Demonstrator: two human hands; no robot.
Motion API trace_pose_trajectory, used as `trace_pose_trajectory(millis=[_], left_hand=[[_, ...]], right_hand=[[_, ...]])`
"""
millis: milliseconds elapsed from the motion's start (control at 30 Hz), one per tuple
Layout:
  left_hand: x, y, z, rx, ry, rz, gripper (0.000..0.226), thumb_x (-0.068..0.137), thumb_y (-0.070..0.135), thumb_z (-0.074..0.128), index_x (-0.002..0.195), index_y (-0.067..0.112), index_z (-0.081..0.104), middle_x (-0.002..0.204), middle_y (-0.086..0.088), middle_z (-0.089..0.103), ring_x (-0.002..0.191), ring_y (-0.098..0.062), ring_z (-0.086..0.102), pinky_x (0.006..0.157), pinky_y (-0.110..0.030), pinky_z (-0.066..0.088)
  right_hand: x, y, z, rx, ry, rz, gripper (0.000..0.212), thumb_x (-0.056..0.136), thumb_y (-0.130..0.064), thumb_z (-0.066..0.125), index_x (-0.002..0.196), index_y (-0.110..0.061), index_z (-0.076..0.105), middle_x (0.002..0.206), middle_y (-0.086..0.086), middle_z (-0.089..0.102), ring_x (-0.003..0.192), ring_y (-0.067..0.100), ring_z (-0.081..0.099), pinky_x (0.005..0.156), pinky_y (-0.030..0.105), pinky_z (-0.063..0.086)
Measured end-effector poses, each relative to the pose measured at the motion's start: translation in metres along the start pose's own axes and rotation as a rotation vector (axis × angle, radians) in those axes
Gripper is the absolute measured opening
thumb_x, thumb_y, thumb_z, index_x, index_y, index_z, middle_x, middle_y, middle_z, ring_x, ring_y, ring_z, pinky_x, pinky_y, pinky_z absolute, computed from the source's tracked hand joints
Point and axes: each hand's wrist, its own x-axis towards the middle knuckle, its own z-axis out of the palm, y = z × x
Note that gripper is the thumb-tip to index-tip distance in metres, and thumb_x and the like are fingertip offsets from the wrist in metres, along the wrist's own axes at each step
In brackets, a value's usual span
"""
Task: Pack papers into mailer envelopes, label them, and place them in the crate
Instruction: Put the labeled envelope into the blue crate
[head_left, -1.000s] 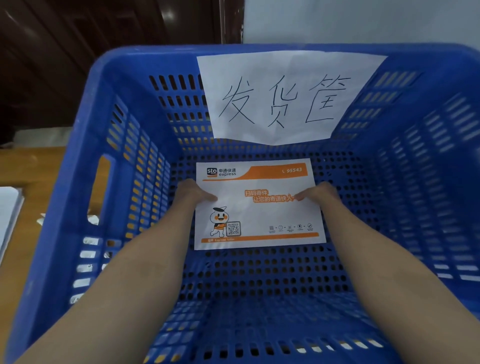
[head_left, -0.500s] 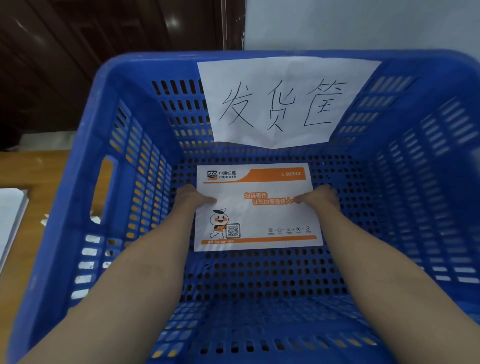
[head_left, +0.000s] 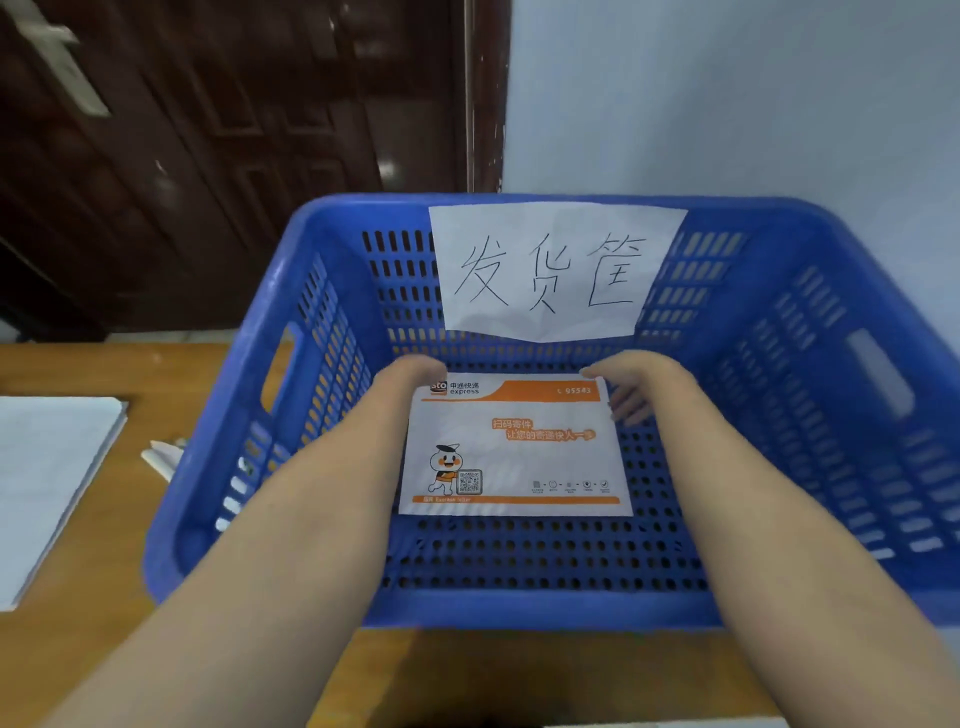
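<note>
A white and orange STO express mailer envelope (head_left: 514, 457) lies flat on the floor of the blue perforated crate (head_left: 519, 608). Both my forearms reach into the crate. My left hand (head_left: 410, 376) sits over the envelope's far left corner, its fingers hidden behind the back of the hand. My right hand (head_left: 631, 395) is at the far right corner, its fingers hanging loosely just off the envelope's right edge and holding nothing.
A white paper sign (head_left: 550, 270) with handwritten characters hangs on the crate's far wall. The crate stands on a wooden table (head_left: 78, 649). A stack of white papers (head_left: 47, 478) and some small white scraps (head_left: 166, 457) lie to its left. A dark door (head_left: 208, 156) stands behind.
The view has pulled back and up. My hands slid from the envelope's middle sides to its far corners, and my right fingers came off it. The envelope now lies flat.
</note>
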Motion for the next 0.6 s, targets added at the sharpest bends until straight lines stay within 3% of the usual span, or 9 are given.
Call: trace_pose_trajectory(millis=[100,167,233,267,333,500,600], left_hand=[[-0.032,0.007,-0.009,-0.058,-0.094,0.024,0.064,0.102,0.033,0.035,0.151,0.001,0.007,0.154,-0.015,0.022,0.142,-0.032,0.025,0.116,-0.041,0.025],[-0.056,0.014,-0.021,-0.162,-0.142,0.049,0.067,0.101,0.037,0.04,0.15,0.001,0.012,0.148,-0.02,0.034,0.133,-0.033,0.04,0.109,-0.04,0.036],[-0.086,0.019,-0.04,-0.227,-0.16,0.132,0.061,0.1,0.04,0.043,0.145,0.001,0.03,0.123,-0.015,0.058,0.105,-0.024,0.059,0.088,-0.03,0.047],[-0.102,0.019,-0.051,-0.235,-0.132,0.183,0.059,0.099,0.042,0.043,0.14,0.0,0.04,0.118,-0.013,0.062,0.099,-0.022,0.061,0.085,-0.029,0.048],[-0.136,0.012,-0.07,-0.249,-0.044,0.287,0.057,0.098,0.047,0.043,0.129,0.0,0.051,0.121,-0.012,0.064,0.106,-0.021,0.063,0.092,-0.029,0.048],[-0.206,-0.04,-0.097,-0.384,0.179,0.465,0.049,0.095,0.046,0.049,0.121,0.006,0.06,0.114,-0.005,0.068,0.103,-0.013,0.065,0.099,-0.031,0.048],[-0.228,-0.083,-0.105,-0.572,0.319,0.501,0.042,0.095,0.041,0.052,0.119,0.008,0.062,0.113,-0.007,0.068,0.103,-0.014,0.065,0.097,-0.029,0.049]], right_hand=[[-0.029,-0.01,-0.007,0.011,-0.002,-0.066,0.071,0.087,-0.05,0.059,0.139,-0.006,0.04,0.106,0.012,0.062,0.098,0.03,0.065,0.094,0.05,0.051],[-0.052,-0.016,-0.011,0.081,-0.047,-0.112,0.074,0.087,-0.05,0.06,0.141,-0.003,0.037,0.123,0.014,0.058,0.103,0.03,0.063,0.095,0.048,0.049],[-0.077,-0.022,-0.015,0.138,-0.088,-0.182,0.072,0.091,-0.046,0.058,0.142,-0.001,0.034,0.135,0.018,0.051,0.108,0.03,0.061,0.091,0.041,0.05],[-0.087,-0.023,-0.017,0.162,-0.104,-0.221,0.072,0.092,-0.043,0.057,0.143,0.001,0.032,0.136,0.02,0.049,0.11,0.031,0.06,0.087,0.038,0.05],[-0.11,-0.023,-0.016,0.186,-0.116,-0.291,0.071,0.093,-0.041,0.056,0.142,0.003,0.032,0.135,0.023,0.05,0.113,0.032,0.058,0.087,0.036,0.048],[-0.155,-0.039,0.016,0.242,0.017,-0.457,0.063,0.091,-0.046,0.057,0.135,-0.002,0.045,0.122,0.014,0.061,0.098,0.02,0.062,0.091,0.031,0.048],[-0.19,-0.066,0.049,0.281,0.054,-0.595,0.05,0.09,-0.046,0.058,0.122,-0.008,0.056,0.115,0.009,0.064,0.099,0.018,0.064,0.1,0.037,0.047]])
